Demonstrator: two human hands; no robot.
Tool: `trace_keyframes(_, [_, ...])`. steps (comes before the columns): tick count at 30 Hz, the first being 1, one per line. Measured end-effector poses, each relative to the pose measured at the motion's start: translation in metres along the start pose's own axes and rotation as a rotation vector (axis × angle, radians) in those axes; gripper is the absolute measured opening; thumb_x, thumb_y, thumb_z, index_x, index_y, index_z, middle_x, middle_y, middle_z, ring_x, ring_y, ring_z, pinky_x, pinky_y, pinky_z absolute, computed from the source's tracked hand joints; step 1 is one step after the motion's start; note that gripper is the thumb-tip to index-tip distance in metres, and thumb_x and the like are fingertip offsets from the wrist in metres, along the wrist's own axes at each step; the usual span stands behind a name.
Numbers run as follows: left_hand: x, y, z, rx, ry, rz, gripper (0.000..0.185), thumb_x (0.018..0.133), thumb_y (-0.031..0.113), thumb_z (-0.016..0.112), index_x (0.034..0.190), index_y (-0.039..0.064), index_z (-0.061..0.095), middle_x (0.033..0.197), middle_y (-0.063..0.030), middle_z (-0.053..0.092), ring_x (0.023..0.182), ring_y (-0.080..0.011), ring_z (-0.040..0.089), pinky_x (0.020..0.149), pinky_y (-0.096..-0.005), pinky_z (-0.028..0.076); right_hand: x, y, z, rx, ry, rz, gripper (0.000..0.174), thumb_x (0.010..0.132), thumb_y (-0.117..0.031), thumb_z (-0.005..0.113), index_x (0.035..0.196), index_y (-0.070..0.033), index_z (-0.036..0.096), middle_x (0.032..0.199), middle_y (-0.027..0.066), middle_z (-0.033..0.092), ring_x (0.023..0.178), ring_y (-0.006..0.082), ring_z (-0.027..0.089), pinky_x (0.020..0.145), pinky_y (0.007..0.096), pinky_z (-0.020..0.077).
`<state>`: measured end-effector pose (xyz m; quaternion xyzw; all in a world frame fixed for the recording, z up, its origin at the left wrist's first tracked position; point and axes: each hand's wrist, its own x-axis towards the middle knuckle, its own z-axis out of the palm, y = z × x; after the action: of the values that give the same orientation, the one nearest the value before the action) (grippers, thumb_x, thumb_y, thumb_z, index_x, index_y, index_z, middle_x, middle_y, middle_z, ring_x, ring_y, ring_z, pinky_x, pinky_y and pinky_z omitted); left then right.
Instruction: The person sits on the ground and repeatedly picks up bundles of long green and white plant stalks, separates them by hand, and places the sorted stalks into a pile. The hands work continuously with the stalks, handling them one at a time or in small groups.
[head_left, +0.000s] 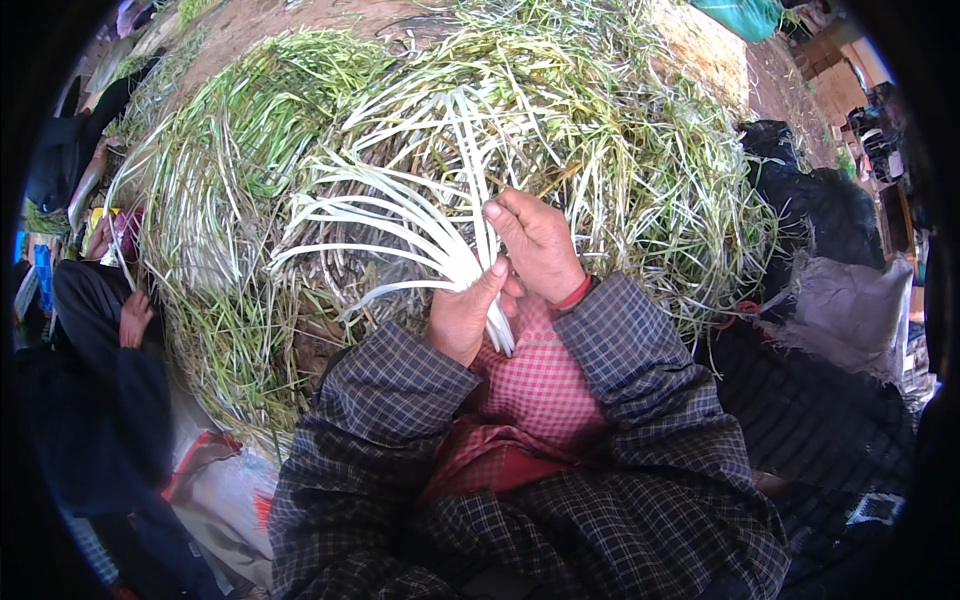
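My left hand (463, 313) grips a bunch of long pale plant stalks (420, 232) near their lower ends, with the thumb laid across them. The stalks fan out to the left and away from me, and their white ends point down towards my lap. Close beside it, my right hand (541, 244) pinches a few stalks (469, 161) that stand apart from the fan and bend over at the top. Its lower fingers are partly hidden behind my left thumb. Beneath both hands lies a red-and-white checked cloth (540, 382) over my lap.
A large heap of cut green and pale stalks (645, 165) spreads before me on bare earth (225, 45). At the left sits a person in dark clothes, a hand (136, 319) at the heap's edge. A frayed grey sack (844, 311) and dark cloth (817, 210) lie at right.
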<state>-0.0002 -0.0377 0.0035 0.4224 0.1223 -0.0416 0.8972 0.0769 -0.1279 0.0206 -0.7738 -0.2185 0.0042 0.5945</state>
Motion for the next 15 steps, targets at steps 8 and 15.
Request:
trace_keyframes(8, [-0.001, 0.002, -0.001, -0.149, -0.030, -0.045, 0.014, 0.084, 0.017, 0.049, 0.087, 0.003, 0.049, 0.065, -0.0052, 0.051, 0.054, -0.0126, 0.048, 0.050, -0.0250, 0.042, -0.003, 0.007, -0.006, 0.037, -0.026, 0.043, 0.019, 0.079, -0.014, 0.055, 0.067, -0.001, 0.047, 0.053, 0.0070, 0.043, 0.048, 0.0134, 0.044, 0.046, 0.0264, 0.0370])
trace_keyframes(15, [0.001, 0.004, -0.001, -0.253, -0.033, -0.062, 0.016, 0.083, 0.019, 0.051, 0.088, 0.004, 0.050, 0.066, -0.0048, 0.052, 0.054, -0.0125, 0.049, 0.050, -0.0243, 0.042, -0.013, -0.001, -0.006, 0.145, -0.046, 0.031, 0.014, 0.081, -0.013, 0.053, 0.072, -0.002, 0.052, 0.059, 0.0021, 0.049, 0.055, 0.0097, 0.048, 0.049, 0.0251, 0.0398])
